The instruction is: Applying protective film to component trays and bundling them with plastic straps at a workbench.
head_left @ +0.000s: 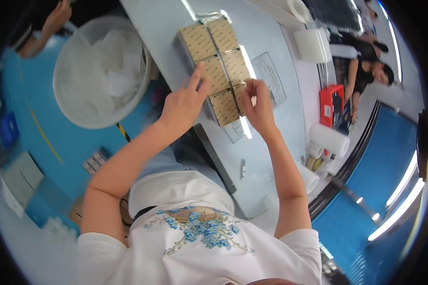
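Note:
On the grey-white table (276,152), several tan blocks with small green printed marks (214,78) lie in two rows, side by side. Dark, shiny gaps run between them, and a clear, glossy edge shows around the group. My left hand (185,102) reaches over their left side with fingers stretched apart, the fingertips at the blocks' surface. At the right edge of the near blocks, my right hand (259,104) has thumb and finger pinched together. Whatever lies between those fingertips is too small to make out.
A large white tub (100,71) of pale sheets stands left of the table. A printed sheet (268,78) lies right of the blocks, and a pen (243,168) lies nearer. White rolls (314,45) and a red bin (331,105) are to the right. Other people work nearby.

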The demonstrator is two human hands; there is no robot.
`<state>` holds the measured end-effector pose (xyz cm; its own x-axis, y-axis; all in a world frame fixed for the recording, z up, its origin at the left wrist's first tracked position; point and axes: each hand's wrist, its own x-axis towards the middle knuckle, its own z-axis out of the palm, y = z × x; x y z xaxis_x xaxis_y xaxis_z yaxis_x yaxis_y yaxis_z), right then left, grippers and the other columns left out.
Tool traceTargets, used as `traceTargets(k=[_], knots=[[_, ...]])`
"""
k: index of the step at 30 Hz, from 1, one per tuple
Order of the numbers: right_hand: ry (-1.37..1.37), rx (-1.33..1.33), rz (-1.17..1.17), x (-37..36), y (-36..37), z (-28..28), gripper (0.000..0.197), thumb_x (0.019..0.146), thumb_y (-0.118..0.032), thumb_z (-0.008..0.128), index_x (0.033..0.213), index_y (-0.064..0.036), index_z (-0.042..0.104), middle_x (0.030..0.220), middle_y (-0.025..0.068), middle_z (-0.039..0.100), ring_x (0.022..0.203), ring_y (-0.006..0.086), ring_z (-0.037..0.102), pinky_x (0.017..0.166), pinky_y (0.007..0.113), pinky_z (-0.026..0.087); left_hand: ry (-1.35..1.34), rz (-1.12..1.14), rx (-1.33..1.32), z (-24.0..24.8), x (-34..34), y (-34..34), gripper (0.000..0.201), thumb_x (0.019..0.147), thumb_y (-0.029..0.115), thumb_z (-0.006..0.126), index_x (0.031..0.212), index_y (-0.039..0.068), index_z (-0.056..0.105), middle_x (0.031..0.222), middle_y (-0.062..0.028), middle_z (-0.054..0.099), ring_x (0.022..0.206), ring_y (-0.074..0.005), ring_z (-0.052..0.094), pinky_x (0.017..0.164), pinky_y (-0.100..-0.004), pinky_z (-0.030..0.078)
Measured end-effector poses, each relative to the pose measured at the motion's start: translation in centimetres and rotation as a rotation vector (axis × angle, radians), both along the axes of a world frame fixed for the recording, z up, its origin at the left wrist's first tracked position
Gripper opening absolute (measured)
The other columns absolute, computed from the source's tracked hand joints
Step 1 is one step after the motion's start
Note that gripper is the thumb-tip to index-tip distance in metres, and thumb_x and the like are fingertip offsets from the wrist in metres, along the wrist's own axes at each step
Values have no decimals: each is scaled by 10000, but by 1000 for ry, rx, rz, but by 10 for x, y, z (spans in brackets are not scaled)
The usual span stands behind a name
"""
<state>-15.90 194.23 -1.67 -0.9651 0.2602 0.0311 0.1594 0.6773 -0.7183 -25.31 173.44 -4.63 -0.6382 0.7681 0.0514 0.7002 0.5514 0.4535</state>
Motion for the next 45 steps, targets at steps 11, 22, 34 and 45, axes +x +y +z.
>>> traceTargets(k=[11, 22, 34, 45], knots=[[52, -261, -691, 135, -40, -32, 306, 880, -28, 633, 1156, -25, 499, 891, 49, 529, 702, 115, 499, 633, 251, 447, -250, -31, 273, 18, -29, 10, 372, 850, 42, 550, 1204, 6, 444, 1185, -193, 440, 1010, -395, 555, 836, -440, 478], [70, -253, -806, 84, -50, -31, 650, 747, -207, 825, 1253, -23, 462, 1074, 94, 550, 854, 190, 530, 761, 310, 492, -14, -904, 78, 36, -15, 62, 370, 761, 109, 633, 1117, 23, 579, 1111, -117, 596, 1060, -324, 557, 888, -435, 459], [72, -227, -713, 71, -26, -32, 415, 744, -133, 794, 1040, -29, 522, 973, 101, 577, 832, 240, 578, 750, 331, 504, 208, -607, -110, -3, 24, 65, 1035, 807, 655, 600, 1508, 5, 204, 1590, -175, 139, 1459, -414, 90, 1133, -609, 92], [55, -531, -882, 68, 4, -50, 220, 811, -132, 746, 930, -5, 610, 795, 34, 628, 707, 104, 595, 643, 261, 512, 91, -600, -49, -1, 25, 68, 977, 771, 462, 715, 1504, 38, 228, 1567, -178, 195, 1452, -416, 116, 1134, -608, 88]])
